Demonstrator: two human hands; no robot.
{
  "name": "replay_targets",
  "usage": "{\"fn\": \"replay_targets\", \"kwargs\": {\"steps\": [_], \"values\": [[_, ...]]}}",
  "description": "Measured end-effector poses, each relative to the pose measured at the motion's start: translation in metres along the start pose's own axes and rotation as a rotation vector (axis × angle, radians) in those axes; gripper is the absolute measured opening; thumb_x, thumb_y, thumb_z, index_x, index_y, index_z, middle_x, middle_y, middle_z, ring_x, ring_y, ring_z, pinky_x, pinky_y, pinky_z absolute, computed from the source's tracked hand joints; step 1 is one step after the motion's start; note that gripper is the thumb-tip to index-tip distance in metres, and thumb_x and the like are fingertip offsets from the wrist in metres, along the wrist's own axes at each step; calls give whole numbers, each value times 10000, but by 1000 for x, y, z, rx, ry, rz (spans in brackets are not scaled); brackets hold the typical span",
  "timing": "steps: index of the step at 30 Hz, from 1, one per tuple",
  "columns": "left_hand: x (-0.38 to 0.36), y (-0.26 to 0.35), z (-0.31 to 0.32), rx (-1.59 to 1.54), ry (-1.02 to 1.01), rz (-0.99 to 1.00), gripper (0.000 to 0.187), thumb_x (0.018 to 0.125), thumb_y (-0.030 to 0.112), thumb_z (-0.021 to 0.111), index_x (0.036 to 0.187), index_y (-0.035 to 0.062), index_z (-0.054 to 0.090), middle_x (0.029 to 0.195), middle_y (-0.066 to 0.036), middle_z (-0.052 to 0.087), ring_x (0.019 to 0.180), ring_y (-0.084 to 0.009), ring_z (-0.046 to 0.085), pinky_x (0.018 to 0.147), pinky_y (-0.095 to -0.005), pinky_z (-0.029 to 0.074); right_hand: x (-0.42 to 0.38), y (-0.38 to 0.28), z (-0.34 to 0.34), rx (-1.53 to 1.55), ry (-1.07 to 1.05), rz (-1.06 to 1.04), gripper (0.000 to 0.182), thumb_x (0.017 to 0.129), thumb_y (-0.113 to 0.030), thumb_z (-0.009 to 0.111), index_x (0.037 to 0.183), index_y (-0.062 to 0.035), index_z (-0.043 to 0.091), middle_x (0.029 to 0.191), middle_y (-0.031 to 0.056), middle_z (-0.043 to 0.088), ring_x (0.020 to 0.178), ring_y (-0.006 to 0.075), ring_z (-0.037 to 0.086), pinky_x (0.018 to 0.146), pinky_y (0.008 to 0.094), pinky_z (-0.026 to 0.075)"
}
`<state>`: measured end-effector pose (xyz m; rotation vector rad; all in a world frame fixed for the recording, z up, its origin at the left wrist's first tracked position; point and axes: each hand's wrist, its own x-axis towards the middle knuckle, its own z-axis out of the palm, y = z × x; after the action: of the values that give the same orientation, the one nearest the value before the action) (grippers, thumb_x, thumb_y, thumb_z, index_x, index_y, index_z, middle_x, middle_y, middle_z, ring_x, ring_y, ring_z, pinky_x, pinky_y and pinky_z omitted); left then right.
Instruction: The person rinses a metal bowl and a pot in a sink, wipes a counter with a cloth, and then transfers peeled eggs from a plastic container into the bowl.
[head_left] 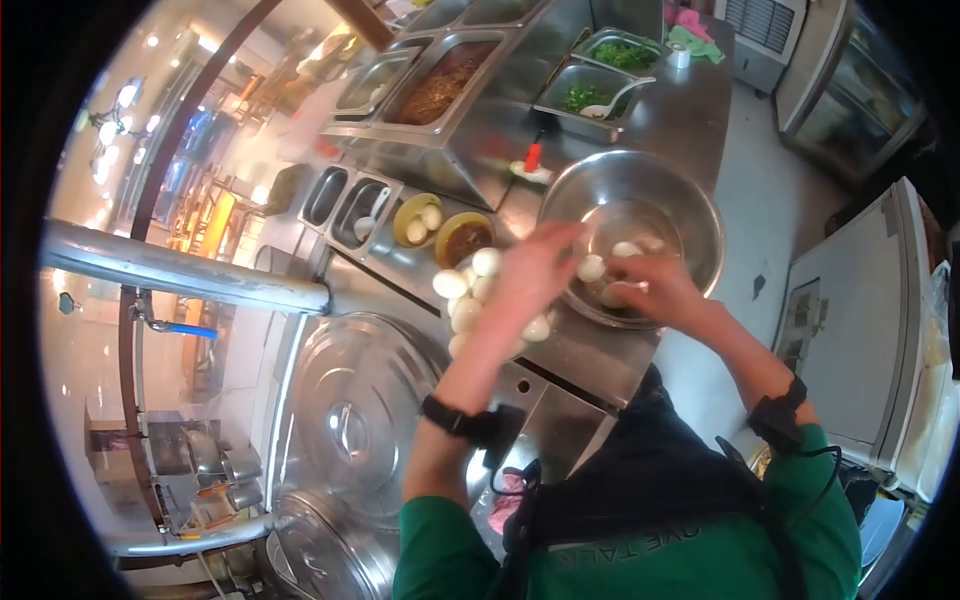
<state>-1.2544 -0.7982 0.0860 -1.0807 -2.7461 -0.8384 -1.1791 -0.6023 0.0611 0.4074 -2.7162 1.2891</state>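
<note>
A large steel bowl (690,215) stands on the steel counter with a few white peeled eggs (628,248) inside. My left hand (535,272) reaches over the bowl's near-left rim, blurred, with a white egg (592,267) at its fingertips. My right hand (662,290) is over the bowl's near side, its fingers curled around another white egg (612,295). A pile of several white eggs (462,298) lies on the counter just left of my left hand, partly hidden by my wrist.
Two yellow bowls (408,222) sit behind the egg pile, one with eggs, one with brown sauce. Steel trays of toppings and greens (590,98) line the back. Big pot lids (345,420) lie at lower left. A white appliance (860,330) stands to the right.
</note>
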Motion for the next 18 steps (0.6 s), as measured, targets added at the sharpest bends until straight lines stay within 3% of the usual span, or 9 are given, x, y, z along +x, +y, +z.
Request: {"fn": "replay_targets", "kwargs": {"steps": [1, 4, 5, 8, 12, 14, 15, 16, 18], "values": [[-9, -9, -24, -126, 92, -61, 349, 712, 117, 634, 1055, 158, 586, 1024, -120, 578, 825, -260, 594, 720, -317, 491, 2, -9, 10, 25, -58, -92, 391, 741, -242, 634, 1095, -105, 543, 928, 118, 599, 807, 272, 587, 690, 357, 476], [-47, -70, -67, 90, 237, -235, 334, 743, 131, 639, 1071, 107, 583, 1006, -98, 575, 779, -174, 592, 582, -257, 484, 9, -39, 40, 12, -123, -290, 448, 717, -255, 658, 1114, -103, 516, 999, 94, 567, 885, 254, 559, 700, 348, 477], [-60, -80, -74, 160, 151, -326, 339, 742, 150, 645, 1071, 100, 582, 1020, -108, 565, 810, -199, 590, 615, -273, 486, 13, -47, 51, -25, -120, -402, 473, 707, -251, 665, 1126, -103, 501, 1046, 86, 544, 938, 248, 538, 707, 346, 477], [-86, -99, -63, 6, 114, -277, 357, 705, 182, 655, 1047, 109, 585, 939, -130, 577, 843, -299, 577, 721, -361, 473, 17, -65, 74, -144, -175, -407, 519, 692, -228, 670, 1154, -110, 465, 1141, 85, 485, 1022, 256, 485, 724, 345, 476], [-94, -103, -51, -36, 219, -297, 275, 672, 131, 649, 937, 85, 592, 932, -126, 583, 856, -303, 562, 768, -360, 453, 22, -55, 95, -209, -224, -406, 537, 692, -173, 667, 1183, -115, 457, 1156, 78, 484, 1045, 238, 472, 748, 349, 473], [-100, -131, -38, -101, 290, -254, 240, 659, 82, 638, 890, 57, 576, 930, -124, 588, 869, -283, 559, 788, -355, 443, 22, -48, 95, -30, -116, -464, 500, 686, -143, 652, 1158, -112, 490, 1081, 90, 520, 966, 253, 507, 783, 349, 461], [-103, -140, -33, -257, 336, -345, 247, 675, 59, 628, 914, 56, 566, 931, -90, 592, 850, -210, 566, 768, -313, 446, 21, -47, 93, -74, -112, -432, 500, 686, -143, 652, 1158, -112, 490, 1081, 90, 520, 966, 253, 507, 783, 349, 461], [-103, -139, -37, -434, 342, -458, 250, 701, 51, 621, 943, 58, 558, 927, -52, 585, 838, -137, 551, 736, -268, 445, 21, -48, 95, 112, -106, -271, 464, 696, -150, 645, 1137, -104, 510, 1069, 88, 538, 954, 237, 524, 806, 335, 452], [-104, -138, -43, -761, 473, -612, 296, 738, 10, 581, 1029, 56, 554, 970, -37, 571, 866, -110, 541, 719, -235, 450, 19, -43, 80, 290, -90, -100, 429, 705, -156, 638, 1115, -96, 530, 1057, 87, 556, 942, 220, 542, 830, 322, 443]]}}
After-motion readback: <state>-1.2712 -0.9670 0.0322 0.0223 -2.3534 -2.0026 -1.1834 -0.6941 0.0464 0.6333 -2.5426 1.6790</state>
